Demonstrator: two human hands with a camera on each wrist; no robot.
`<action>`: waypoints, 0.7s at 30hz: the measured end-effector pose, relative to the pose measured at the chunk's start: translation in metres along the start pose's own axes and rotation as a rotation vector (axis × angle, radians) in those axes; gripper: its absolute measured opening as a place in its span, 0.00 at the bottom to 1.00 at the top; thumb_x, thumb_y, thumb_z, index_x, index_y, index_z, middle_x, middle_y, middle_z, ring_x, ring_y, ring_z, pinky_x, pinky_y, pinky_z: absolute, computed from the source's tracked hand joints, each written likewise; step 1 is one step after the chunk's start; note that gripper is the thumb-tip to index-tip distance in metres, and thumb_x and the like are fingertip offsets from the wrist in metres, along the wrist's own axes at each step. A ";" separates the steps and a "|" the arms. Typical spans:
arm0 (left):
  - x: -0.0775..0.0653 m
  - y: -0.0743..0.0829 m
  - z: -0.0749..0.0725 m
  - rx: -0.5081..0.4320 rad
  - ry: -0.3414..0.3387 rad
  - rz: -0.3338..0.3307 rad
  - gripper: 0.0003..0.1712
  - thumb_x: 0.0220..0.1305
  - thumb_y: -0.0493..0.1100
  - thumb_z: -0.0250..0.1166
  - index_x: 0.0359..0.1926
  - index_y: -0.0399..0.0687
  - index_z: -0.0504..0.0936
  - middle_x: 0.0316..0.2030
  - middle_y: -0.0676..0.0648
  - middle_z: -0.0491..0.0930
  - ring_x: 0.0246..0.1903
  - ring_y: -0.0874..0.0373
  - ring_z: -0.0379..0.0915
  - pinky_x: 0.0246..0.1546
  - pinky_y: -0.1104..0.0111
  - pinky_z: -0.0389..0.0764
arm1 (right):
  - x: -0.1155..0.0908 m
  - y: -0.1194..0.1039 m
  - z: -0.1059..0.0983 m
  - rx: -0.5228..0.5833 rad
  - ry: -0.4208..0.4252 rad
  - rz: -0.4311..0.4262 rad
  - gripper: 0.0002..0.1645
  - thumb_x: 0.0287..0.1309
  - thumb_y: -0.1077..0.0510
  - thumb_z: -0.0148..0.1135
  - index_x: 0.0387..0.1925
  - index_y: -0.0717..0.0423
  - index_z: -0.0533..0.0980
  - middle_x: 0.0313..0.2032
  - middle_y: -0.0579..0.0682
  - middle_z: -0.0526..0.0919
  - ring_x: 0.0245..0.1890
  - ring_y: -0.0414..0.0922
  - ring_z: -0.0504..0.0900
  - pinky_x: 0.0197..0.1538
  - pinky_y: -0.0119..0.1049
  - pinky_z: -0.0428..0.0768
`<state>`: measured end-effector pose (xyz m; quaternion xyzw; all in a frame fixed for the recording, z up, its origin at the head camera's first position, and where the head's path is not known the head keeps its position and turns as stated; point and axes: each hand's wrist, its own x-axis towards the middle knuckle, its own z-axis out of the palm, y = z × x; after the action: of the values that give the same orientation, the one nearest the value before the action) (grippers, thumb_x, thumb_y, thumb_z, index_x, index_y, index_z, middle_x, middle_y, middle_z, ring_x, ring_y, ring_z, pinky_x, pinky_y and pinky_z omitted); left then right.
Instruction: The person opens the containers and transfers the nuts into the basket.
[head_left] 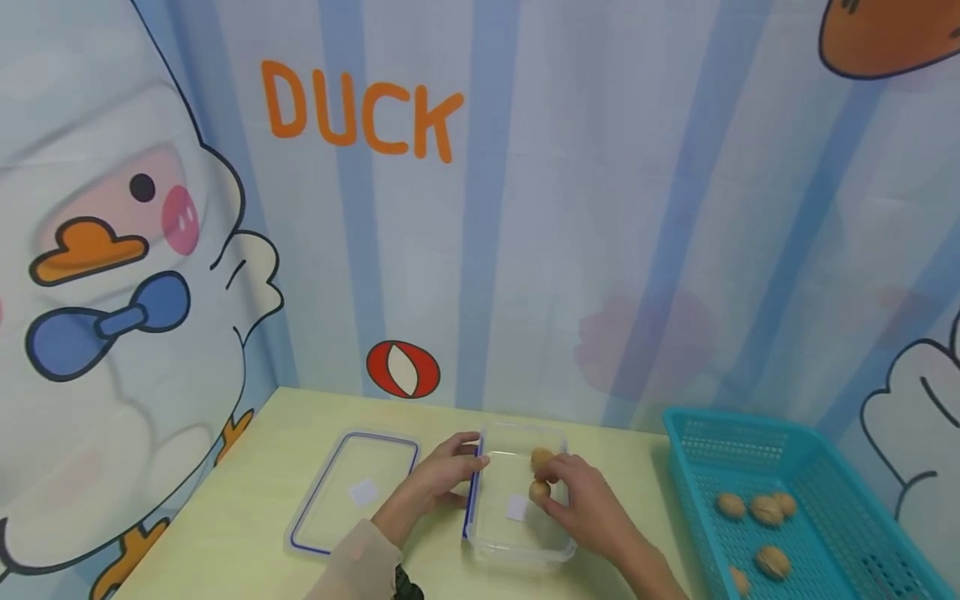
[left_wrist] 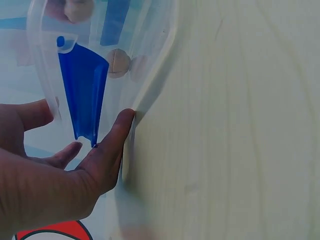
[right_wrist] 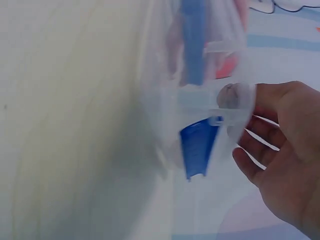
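Observation:
A clear plastic container [head_left: 498, 533] with blue clips stands on the table. My left hand [head_left: 442, 471] grips its left side, the thumb at the rim; in the left wrist view, fingers of that hand [left_wrist: 112, 145] lie along the wall near a blue clip [left_wrist: 85, 92]. Over the container's right side, my right hand [head_left: 585, 504] pinches a walnut [head_left: 539, 492] between thumb and fingers. Another walnut [head_left: 542, 457] is inside, just beyond those fingers. From the right wrist, the held walnut [right_wrist: 230, 96] shows blurred through the clear wall.
Left of the container lies a clear lid [head_left: 322, 508] with a blue seal and a white paper square [head_left: 364, 492]. A turquoise basket [head_left: 686, 492] at the right holds several walnuts [head_left: 772, 562]. A printed duck curtain [head_left: 540, 250] hangs behind the table [head_left: 247, 500].

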<state>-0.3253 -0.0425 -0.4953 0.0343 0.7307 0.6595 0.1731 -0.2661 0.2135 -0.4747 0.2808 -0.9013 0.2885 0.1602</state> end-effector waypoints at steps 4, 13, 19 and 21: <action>0.001 -0.001 0.000 0.000 -0.002 -0.003 0.39 0.75 0.46 0.66 0.80 0.43 0.62 0.76 0.32 0.63 0.69 0.31 0.68 0.44 0.48 0.87 | -0.011 -0.011 -0.022 0.125 0.037 0.016 0.10 0.65 0.58 0.76 0.46 0.49 0.84 0.42 0.36 0.85 0.43 0.39 0.84 0.47 0.42 0.85; 0.001 0.001 -0.001 0.013 0.004 -0.010 0.38 0.76 0.46 0.66 0.80 0.45 0.62 0.76 0.33 0.63 0.70 0.30 0.67 0.51 0.40 0.84 | -0.032 -0.022 -0.078 0.034 0.154 0.071 0.17 0.60 0.60 0.78 0.48 0.42 0.84 0.43 0.32 0.84 0.42 0.36 0.84 0.45 0.37 0.86; 0.001 0.000 0.000 0.020 0.005 -0.013 0.38 0.76 0.46 0.66 0.80 0.45 0.63 0.76 0.33 0.64 0.70 0.30 0.67 0.49 0.41 0.85 | -0.047 -0.016 -0.119 -0.066 0.144 0.258 0.16 0.64 0.56 0.76 0.51 0.50 0.83 0.47 0.43 0.87 0.47 0.47 0.87 0.49 0.46 0.86; 0.001 -0.001 0.000 0.017 -0.002 -0.014 0.39 0.76 0.47 0.66 0.80 0.44 0.62 0.76 0.33 0.63 0.70 0.30 0.66 0.50 0.41 0.84 | -0.053 -0.011 -0.130 -0.066 0.124 0.321 0.17 0.67 0.53 0.74 0.54 0.52 0.83 0.49 0.48 0.87 0.50 0.52 0.87 0.50 0.51 0.86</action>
<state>-0.3258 -0.0419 -0.4960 0.0314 0.7362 0.6522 0.1782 -0.2012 0.3077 -0.3924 0.1097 -0.9319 0.2974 0.1766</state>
